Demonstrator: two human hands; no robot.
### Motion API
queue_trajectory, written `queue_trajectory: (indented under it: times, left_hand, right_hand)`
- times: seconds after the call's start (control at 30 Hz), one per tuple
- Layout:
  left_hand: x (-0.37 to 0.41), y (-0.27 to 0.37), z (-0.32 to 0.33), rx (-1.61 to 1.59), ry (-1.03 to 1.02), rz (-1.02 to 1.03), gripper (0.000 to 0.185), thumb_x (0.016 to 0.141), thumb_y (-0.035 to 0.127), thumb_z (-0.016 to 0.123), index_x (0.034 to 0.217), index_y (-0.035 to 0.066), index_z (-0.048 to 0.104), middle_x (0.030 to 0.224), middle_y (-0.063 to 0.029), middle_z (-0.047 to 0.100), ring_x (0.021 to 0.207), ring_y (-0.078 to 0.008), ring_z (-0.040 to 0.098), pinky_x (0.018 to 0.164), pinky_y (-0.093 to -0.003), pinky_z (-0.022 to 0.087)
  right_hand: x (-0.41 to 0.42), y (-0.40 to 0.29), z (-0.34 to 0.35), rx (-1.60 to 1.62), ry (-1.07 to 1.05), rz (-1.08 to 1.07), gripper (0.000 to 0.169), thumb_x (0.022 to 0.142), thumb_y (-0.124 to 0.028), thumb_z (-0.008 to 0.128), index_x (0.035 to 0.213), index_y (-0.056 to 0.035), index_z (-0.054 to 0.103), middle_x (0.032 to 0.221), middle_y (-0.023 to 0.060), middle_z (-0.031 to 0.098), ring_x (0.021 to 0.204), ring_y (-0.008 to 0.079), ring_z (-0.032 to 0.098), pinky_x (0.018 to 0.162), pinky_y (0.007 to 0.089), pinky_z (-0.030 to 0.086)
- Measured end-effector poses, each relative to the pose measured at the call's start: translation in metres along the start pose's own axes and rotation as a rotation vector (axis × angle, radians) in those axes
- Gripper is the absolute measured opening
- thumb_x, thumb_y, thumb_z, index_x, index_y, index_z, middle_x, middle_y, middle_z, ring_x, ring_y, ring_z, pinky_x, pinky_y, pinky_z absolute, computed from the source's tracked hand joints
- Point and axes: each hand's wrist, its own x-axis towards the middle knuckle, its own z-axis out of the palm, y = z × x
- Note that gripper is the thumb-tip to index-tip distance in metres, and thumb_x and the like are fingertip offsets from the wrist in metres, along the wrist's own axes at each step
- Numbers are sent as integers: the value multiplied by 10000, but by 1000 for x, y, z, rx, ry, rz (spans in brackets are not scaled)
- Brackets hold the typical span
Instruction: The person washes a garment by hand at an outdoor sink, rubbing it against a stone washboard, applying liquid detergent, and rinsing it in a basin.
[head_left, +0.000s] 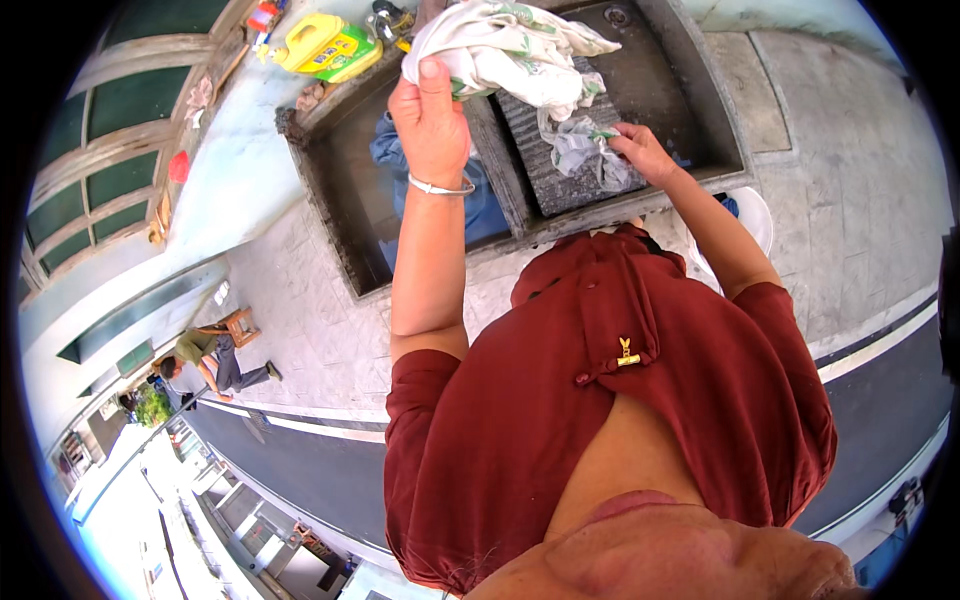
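Note:
My left hand, with a bangle at the wrist, grips a white cloth with a green print and holds it raised above the sink. My right hand pinches the cloth's wet lower end, which hangs bunched over a ridged washboard slab. The slab slopes in the right basin of a two-basin stone sink. Blue fabric lies in water in the left basin. Part of the washboard is hidden behind the cloth.
A yellow detergent jug with a green label stands on the ledge at the sink's far left. Beside it is a metal tap. Below the right basin sits a white bucket. Farther left, a person bends near a wooden stool.

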Motion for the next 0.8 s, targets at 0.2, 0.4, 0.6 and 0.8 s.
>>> queue_trajectory:
  times: [0.2,0.4,0.6,0.8]
  left_hand:
    - [-36,-134,-31,611,-144,-334,388,936,339,545,1042,-27,621,948,-137,669,853,-244,618,786,-317,470]
    - [-51,-150,-49,1432,-688,-649,427,884,372,567,1076,-6,613,1024,-270,622,1012,-398,582,859,-449,465]
    - [-50,-71,18,666,-488,-122,389,889,272,612,1195,37,569,1047,-190,634,886,-324,624,791,-362,496]
    - [-48,-65,4,724,-378,-111,250,947,224,569,1083,27,644,835,-24,646,713,-106,583,653,-252,479]
  right_hand:
    - [-24,-37,-26,838,-117,-97,387,894,-264,463,1111,31,587,987,102,659,863,173,635,796,307,509]
    - [-33,-56,-24,867,-141,-183,414,874,-257,485,1123,60,582,1007,109,654,909,174,622,828,307,493]
    - [-36,-79,-7,769,-120,-90,349,880,-254,519,1052,33,619,903,96,666,718,151,631,660,267,515]
    - [-25,-70,-7,612,-195,0,308,886,-261,562,1041,-3,626,932,77,660,807,140,637,708,267,512]
